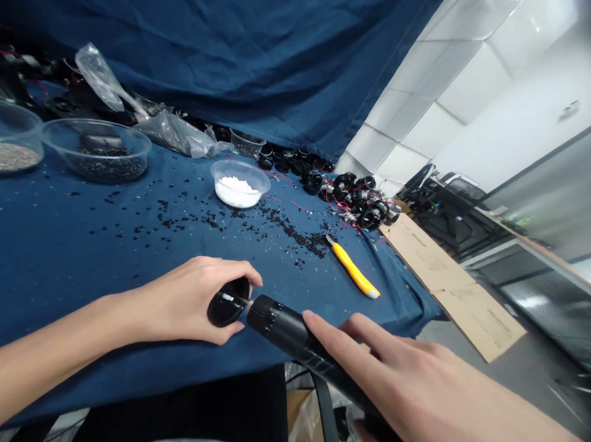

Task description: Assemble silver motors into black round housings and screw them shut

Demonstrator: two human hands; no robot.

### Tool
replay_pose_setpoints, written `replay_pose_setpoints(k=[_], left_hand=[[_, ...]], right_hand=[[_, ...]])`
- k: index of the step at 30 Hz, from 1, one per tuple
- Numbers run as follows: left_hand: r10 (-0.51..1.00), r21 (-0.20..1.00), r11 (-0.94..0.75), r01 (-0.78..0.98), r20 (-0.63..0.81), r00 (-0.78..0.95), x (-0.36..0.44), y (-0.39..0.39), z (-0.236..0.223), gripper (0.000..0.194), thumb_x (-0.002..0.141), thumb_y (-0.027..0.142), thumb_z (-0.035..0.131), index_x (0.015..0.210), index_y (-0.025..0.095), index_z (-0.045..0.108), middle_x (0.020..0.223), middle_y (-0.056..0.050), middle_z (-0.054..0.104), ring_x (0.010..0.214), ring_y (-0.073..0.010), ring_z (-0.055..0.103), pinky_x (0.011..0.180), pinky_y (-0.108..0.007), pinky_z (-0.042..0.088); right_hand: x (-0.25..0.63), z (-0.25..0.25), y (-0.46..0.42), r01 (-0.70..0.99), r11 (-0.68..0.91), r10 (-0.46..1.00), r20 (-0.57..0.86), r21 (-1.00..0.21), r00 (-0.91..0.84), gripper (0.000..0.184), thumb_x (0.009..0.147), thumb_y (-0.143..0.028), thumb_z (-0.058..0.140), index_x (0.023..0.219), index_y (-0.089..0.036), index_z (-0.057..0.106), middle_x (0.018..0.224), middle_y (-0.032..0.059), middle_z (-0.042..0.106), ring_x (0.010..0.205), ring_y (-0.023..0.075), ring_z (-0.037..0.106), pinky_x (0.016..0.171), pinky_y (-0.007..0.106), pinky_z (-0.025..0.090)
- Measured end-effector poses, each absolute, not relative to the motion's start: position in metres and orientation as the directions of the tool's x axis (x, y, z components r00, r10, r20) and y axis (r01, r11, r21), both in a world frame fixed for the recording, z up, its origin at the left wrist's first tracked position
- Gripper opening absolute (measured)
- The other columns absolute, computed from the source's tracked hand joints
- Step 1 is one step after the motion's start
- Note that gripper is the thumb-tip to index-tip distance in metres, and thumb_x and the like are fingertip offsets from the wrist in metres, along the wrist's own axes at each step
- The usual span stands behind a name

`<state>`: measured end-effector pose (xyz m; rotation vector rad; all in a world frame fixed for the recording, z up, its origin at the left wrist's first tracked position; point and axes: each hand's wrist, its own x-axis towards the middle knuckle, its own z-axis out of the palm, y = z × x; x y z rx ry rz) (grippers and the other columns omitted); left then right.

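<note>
My left hand (pixel 185 301) clenches a round black cap (pixel 228 301), my right hand (pixel 430 389) grips a black cylindrical driver (pixel 293 334) at the blue cloth edge (pixel 165 380); a clear tub (pixel 266 187) holds white powder (pixel 236 192).

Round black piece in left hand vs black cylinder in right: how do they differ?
The round black piece is short and squat; the black cylinder is much longer. The piece looks glossy; the cylinder has a ribbed collar. The left hand cups the piece; the right hand lies over the cylinder. Both are black, nearly end to end.
</note>
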<state>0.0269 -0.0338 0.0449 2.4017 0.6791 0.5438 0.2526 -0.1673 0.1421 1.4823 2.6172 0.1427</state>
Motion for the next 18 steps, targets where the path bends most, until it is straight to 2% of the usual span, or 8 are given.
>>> replay_pose_setpoints(k=[5,10,18], left_hand=[[0.556,0.673,-0.658,0.336,0.134,0.820,0.0284,-0.0351,0.0497,0.035,0.067,0.020,0.063,0.102,0.023,0.062,0.086,0.002,0.069,0.074,-0.0157,0.065,0.066,-0.021,0.045],[0.544,0.690,-0.637,0.343,0.087,0.835,0.0280,-0.0339,0.0508,0.033,0.066,0.021,0.063,0.098,0.023,0.063,0.084,0.003,0.068,0.072,-0.0149,0.063,0.064,-0.020,0.044],[0.560,0.683,-0.633,0.364,0.080,0.824,0.0279,-0.0337,0.0523,0.029,0.065,0.020,0.063,0.094,0.021,0.064,0.082,0.003,0.069,0.071,-0.0146,0.064,0.064,-0.020,0.045]], right_hand=[[0.2527,0.1434,-0.1658,0.781,0.583,0.808,-0.063,0.224,-0.586,0.076,0.061,-0.011,0.050,0.136,-0.014,0.045,0.085,0.0079,0.067,0.048,0.0169,0.058,0.041,0.026,0.040],[0.2485,0.1452,-0.1643,0.757,0.597,0.793,-0.057,0.266,-0.606,0.068,0.063,-0.009,0.049,0.131,-0.016,0.049,0.088,0.0087,0.067,0.051,0.0177,0.060,0.045,0.027,0.042],[0.2492,0.1425,-0.1639,0.756,0.610,0.786,-0.060,0.236,-0.616,0.066,0.064,-0.011,0.052,0.131,-0.015,0.051,0.095,0.0109,0.067,0.052,0.0171,0.058,0.045,0.028,0.039]])
